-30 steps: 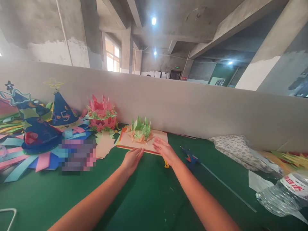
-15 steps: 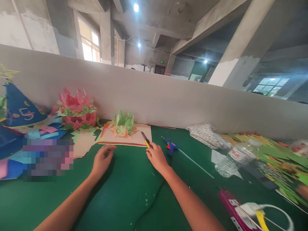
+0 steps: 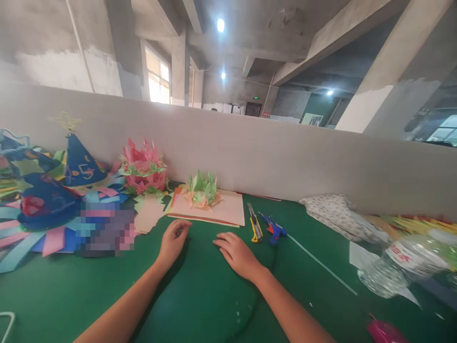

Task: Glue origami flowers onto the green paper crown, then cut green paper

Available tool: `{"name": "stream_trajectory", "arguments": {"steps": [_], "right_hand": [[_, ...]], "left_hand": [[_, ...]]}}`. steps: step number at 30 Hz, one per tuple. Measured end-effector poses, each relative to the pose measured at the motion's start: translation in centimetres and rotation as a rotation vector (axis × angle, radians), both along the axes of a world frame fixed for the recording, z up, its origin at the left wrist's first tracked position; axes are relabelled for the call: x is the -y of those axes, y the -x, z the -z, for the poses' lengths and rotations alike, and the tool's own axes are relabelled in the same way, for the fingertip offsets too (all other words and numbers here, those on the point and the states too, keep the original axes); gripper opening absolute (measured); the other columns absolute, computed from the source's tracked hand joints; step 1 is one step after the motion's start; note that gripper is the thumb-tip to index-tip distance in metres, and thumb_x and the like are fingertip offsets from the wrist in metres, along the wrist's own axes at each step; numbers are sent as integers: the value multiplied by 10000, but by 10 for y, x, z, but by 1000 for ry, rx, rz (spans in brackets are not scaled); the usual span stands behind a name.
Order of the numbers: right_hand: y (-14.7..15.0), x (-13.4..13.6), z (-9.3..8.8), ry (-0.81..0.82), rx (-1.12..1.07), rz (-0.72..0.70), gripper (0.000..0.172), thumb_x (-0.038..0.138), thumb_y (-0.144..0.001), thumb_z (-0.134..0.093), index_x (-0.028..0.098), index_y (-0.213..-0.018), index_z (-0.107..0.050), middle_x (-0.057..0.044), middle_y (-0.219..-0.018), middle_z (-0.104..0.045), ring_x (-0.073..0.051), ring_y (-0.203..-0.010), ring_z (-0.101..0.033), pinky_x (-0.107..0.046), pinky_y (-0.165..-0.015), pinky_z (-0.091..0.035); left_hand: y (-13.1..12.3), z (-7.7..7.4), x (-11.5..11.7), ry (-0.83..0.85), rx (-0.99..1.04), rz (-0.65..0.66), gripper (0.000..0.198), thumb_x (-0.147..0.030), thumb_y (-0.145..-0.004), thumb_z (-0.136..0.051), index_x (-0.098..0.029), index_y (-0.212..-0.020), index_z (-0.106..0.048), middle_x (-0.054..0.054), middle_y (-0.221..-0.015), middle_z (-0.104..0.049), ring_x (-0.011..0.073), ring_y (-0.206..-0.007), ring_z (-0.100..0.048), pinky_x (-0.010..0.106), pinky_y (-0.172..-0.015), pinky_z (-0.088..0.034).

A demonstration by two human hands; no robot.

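Note:
My left hand (image 3: pixel 174 242) rests on the green table with its fingers loosely bent and nothing visible in them. To its right my right hand (image 3: pixel 235 251) lies palm down, empty, fingers stretched out. A yellow and grey utility knife (image 3: pixel 254 224) lies on the table just beyond my right hand. Beside the knife is a blue glue gun (image 3: pixel 274 231), a long clear glue stick (image 3: pixel 321 264) running out of its back. In front of both hands, a green and peach paper crown (image 3: pixel 203 190) stands on a stack of coloured paper (image 3: pixel 228 209).
Pink paper crowns (image 3: pixel 144 164) and blue cone hats (image 3: pixel 82 164) with paper strips crowd the left side. Patterned cloth (image 3: pixel 330 214) and a plastic bottle (image 3: pixel 396 264) lie on the right. A grey partition (image 3: pixel 271 162) closes off the table's back.
My right hand has put the utility knife down beside the glue gun, let go and drawn back to the left. The view has turned left, showing more hats.

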State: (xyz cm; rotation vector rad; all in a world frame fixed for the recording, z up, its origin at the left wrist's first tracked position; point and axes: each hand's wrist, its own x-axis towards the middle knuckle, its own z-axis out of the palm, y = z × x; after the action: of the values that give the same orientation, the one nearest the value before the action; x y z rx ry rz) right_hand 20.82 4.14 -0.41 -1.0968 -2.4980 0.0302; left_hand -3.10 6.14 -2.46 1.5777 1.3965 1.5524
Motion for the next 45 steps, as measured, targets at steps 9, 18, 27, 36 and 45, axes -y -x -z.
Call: {"name": "stream_trajectory", "arguments": {"steps": [9,18,27,36,45], "right_hand": [[-8,-13,7,-40,41,217,379,108,-862,-398,155,-1209,-542,-114,-1287,-491,-232,-1195,-431,-387,-1009,-365],[-26,-47,-11,-88,371,499,687,-68,-723,-392,189,-1359,-368,-140,-1410,-345,-292,-1224,-404,-384,-965,-368],[-11,-72,-5,-13,288,610,622,8,-785,-384,216,-1368,-326,-171,-1370,-389,-227,-882,-621,-332,-741,-456],[-13,-86,-35,-52,139,555,364,91,-857,-331,159,-1071,-617,-105,-1110,-627,-217,-966,-590,-288,-791,-426],[-15,-94,-21,9,197,436,336,112,-792,-483,193,-1081,-636,-78,-1253,-552,-225,-1111,-517,-321,-916,-383]], "left_hand": [[-2,-3,2,38,-19,-10,268,-397,-810,-478,-192,-870,-640,43,-899,-622,172,-828,-577,281,-728,-454],[-7,-7,8,47,-171,52,375,-416,-840,-430,-195,-605,-621,36,-888,-621,165,-806,-592,271,-704,-457],[-7,-5,10,-34,-240,124,177,-257,-817,-442,-214,-881,-602,45,-939,-602,161,-843,-572,274,-703,-467],[-8,-6,11,-30,-276,145,186,-219,-818,-425,-213,-865,-605,41,-935,-610,152,-802,-581,267,-662,-460],[-9,-7,12,-5,-309,169,199,-196,-798,-414,-210,-829,-610,42,-950,-607,150,-773,-581,273,-648,-460]]}}
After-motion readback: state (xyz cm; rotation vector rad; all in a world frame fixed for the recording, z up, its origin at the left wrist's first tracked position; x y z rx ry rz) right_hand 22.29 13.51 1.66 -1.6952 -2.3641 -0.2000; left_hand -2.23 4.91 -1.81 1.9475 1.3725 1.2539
